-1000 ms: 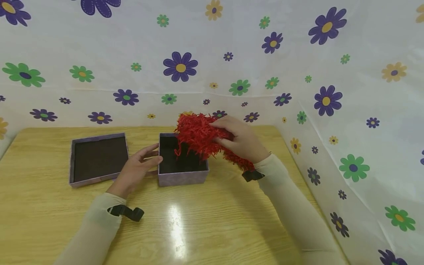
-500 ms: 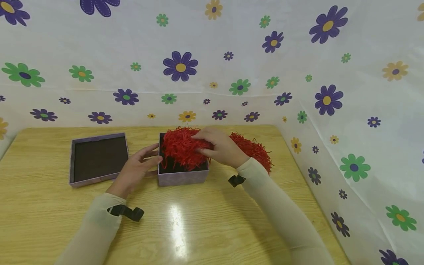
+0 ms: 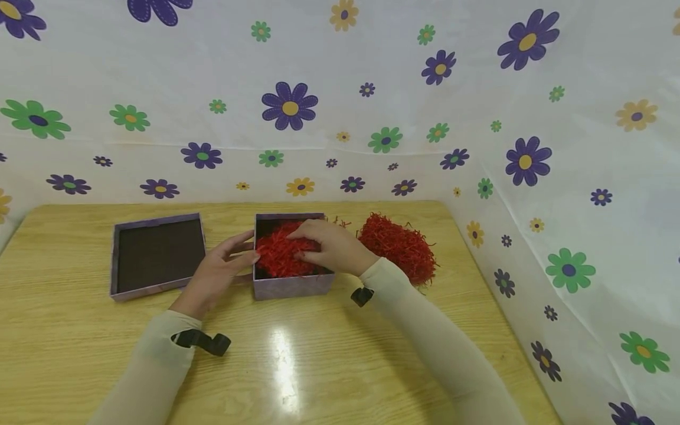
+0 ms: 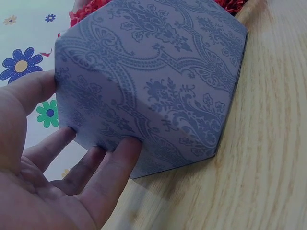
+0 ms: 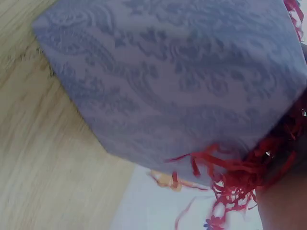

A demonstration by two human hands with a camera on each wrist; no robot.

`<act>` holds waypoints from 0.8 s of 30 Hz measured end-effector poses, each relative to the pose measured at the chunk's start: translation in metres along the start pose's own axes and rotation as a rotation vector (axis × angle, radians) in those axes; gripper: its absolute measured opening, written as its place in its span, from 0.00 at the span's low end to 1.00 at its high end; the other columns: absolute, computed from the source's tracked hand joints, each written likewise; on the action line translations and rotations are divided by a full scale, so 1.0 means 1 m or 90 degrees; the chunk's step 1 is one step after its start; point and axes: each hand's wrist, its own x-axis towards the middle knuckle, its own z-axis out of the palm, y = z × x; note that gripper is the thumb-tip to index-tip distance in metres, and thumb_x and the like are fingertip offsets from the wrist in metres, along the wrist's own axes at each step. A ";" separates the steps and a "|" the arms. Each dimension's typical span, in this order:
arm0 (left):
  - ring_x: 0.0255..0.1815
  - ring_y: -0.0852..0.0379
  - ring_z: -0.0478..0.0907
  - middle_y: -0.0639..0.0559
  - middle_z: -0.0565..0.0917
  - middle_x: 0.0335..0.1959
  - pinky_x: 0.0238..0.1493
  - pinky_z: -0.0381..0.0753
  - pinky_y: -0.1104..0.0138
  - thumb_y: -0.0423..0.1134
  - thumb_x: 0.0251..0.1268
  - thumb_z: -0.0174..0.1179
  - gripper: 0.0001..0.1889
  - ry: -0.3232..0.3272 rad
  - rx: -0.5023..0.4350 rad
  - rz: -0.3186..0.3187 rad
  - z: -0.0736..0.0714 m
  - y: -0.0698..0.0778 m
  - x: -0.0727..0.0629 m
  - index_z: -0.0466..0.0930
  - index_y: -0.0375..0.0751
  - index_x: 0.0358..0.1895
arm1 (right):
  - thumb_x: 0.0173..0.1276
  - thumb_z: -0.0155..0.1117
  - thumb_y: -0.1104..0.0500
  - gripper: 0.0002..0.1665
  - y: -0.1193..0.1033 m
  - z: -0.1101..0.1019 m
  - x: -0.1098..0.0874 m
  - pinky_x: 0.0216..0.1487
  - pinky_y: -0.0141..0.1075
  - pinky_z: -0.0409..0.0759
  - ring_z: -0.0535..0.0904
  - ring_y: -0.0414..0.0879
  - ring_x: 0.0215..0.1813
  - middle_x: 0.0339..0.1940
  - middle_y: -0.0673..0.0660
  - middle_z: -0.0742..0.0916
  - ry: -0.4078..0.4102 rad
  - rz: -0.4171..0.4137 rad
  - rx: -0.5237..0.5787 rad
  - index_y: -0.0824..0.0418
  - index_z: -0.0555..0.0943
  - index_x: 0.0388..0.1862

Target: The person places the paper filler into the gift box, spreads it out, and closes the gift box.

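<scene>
An uncovered purple patterned box (image 3: 292, 288) stands on the table with a dark interior. Into it my right hand (image 3: 340, 248) lowers a clump of red shredded paper (image 3: 277, 254), gripping it between thumb and fingers. Loose red strands (image 5: 235, 177) hang over the box's edge in the right wrist view, where most of the hand is out of sight. My left hand (image 3: 215, 273) rests against the box's left side. Up close in the left wrist view, its extended fingers (image 4: 112, 167) touch the patterned wall (image 4: 144, 91).
Left of the box, the shallow lid (image 3: 159, 254) lies with its dark inside up. A second pile of red shredded paper (image 3: 398, 248) sits to the right on the wooden table (image 3: 239, 378). A flowered cloth (image 3: 212, 71) hangs behind and at the right.
My right hand has moved left and down, bringing the red shredded paper from above the box's right edge into it. The second pile has come into fuller view. My left hand stays put.
</scene>
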 end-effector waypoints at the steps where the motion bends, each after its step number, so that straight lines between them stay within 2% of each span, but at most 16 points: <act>1: 0.73 0.34 0.68 0.39 0.61 0.79 0.66 0.76 0.42 0.52 0.75 0.62 0.40 0.001 -0.001 0.000 0.000 0.000 0.000 0.55 0.52 0.84 | 0.76 0.68 0.51 0.22 -0.001 0.001 0.001 0.58 0.38 0.81 0.80 0.42 0.57 0.58 0.49 0.85 -0.003 -0.003 0.002 0.53 0.83 0.66; 10: 0.72 0.35 0.69 0.39 0.62 0.79 0.65 0.77 0.44 0.52 0.75 0.63 0.40 0.005 0.003 -0.006 0.000 0.001 -0.001 0.56 0.52 0.84 | 0.76 0.68 0.53 0.22 -0.003 0.010 0.003 0.57 0.35 0.80 0.80 0.40 0.55 0.57 0.49 0.85 -0.018 -0.004 0.025 0.54 0.83 0.65; 18: 0.73 0.34 0.68 0.39 0.61 0.79 0.66 0.76 0.43 0.53 0.75 0.63 0.40 0.005 -0.003 -0.003 0.000 0.003 -0.002 0.55 0.52 0.84 | 0.76 0.68 0.56 0.21 -0.009 0.014 0.013 0.57 0.31 0.79 0.80 0.39 0.55 0.57 0.49 0.86 -0.053 0.009 0.045 0.56 0.83 0.65; 24: 0.73 0.34 0.68 0.39 0.61 0.79 0.66 0.76 0.43 0.53 0.74 0.63 0.41 0.002 -0.004 -0.007 0.001 0.003 -0.002 0.56 0.52 0.84 | 0.74 0.70 0.51 0.23 -0.006 0.013 0.006 0.61 0.33 0.78 0.79 0.38 0.59 0.59 0.47 0.85 -0.016 0.010 0.101 0.53 0.83 0.65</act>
